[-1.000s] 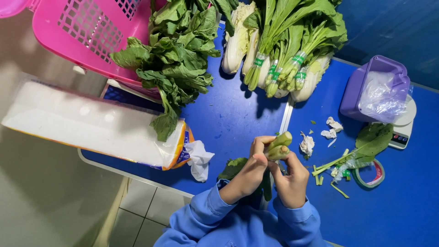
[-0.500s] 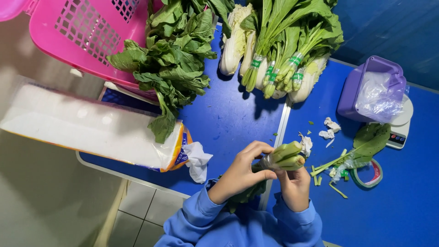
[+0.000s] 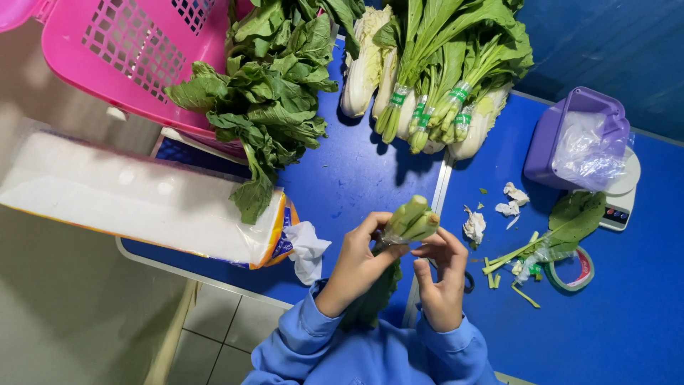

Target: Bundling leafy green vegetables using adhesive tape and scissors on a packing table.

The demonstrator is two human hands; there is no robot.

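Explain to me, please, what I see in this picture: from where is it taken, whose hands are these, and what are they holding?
There is no machine here. A person in blue sleeves wears a camera on the head, so you look down at that person's own two hands.

The left hand and the right hand together hold a small bunch of green vegetable stalks, cut ends pointing away from the person.

They work over a blue table. On it lie a pile of loose leafy greens spilling from a pink basket, bundles of greens tied with green bands, and a long plastic-wrapped white pack. At the right stand a purple container on a small scale, a roll of tape and some trimmed scraps.
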